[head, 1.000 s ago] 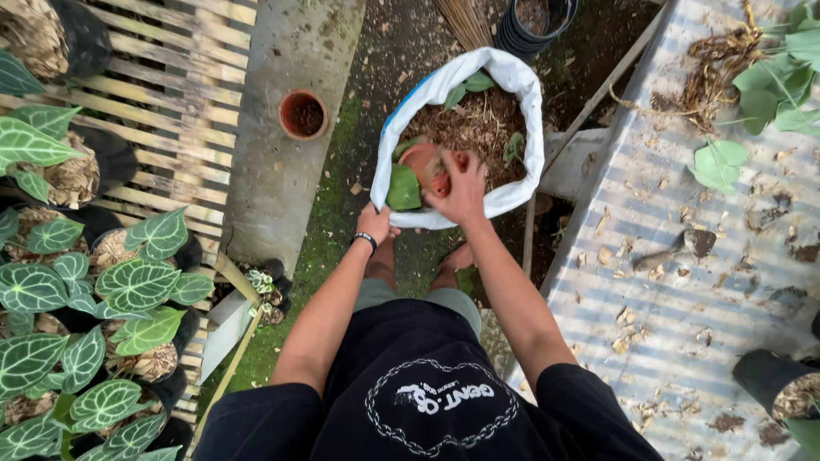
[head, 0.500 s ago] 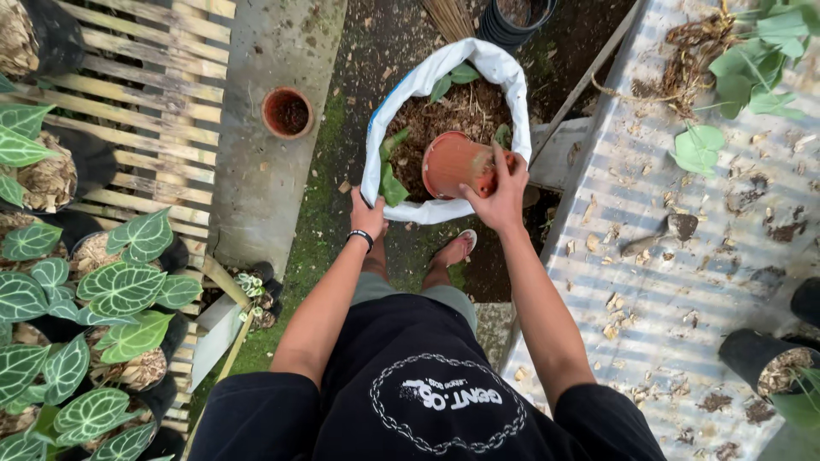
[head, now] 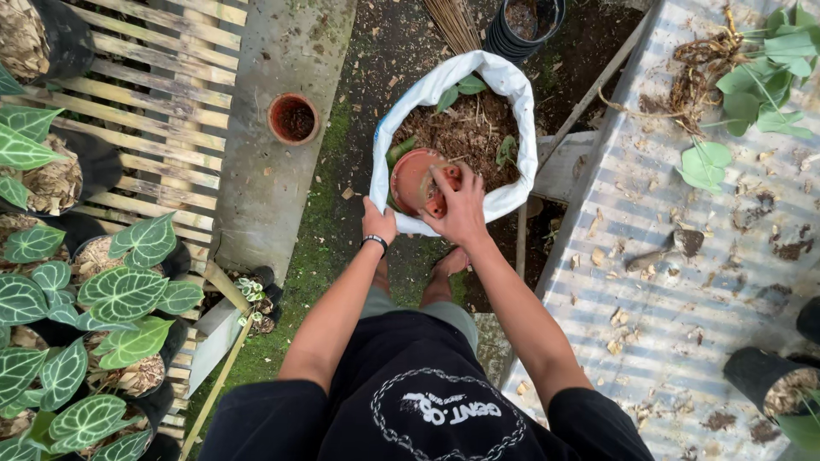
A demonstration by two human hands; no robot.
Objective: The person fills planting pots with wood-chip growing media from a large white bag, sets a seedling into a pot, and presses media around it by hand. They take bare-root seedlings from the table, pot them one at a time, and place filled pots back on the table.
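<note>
A white sack (head: 512, 90) full of brown potting mix and a few green leaves stands open on the ground in front of me. My right hand (head: 457, 205) grips a small terracotta pot (head: 414, 179) by its rim, tilted on its side inside the sack's near edge. My left hand (head: 378, 224), with a dark band at the wrist, holds the sack's near rim. My bare feet show below the sack.
A second terracotta pot (head: 293, 118) sits on a concrete strip. At left, veined leafy plants (head: 120, 294) stand by a bamboo slat rack (head: 145, 94). At right is a corrugated metal sheet (head: 683, 282) with uprooted plants (head: 752, 60). Black pots (head: 521, 21) stand behind the sack.
My right hand has drawn the terracotta pot toward the sack's near left edge and tilted it. My left hand stays on the sack's rim.
</note>
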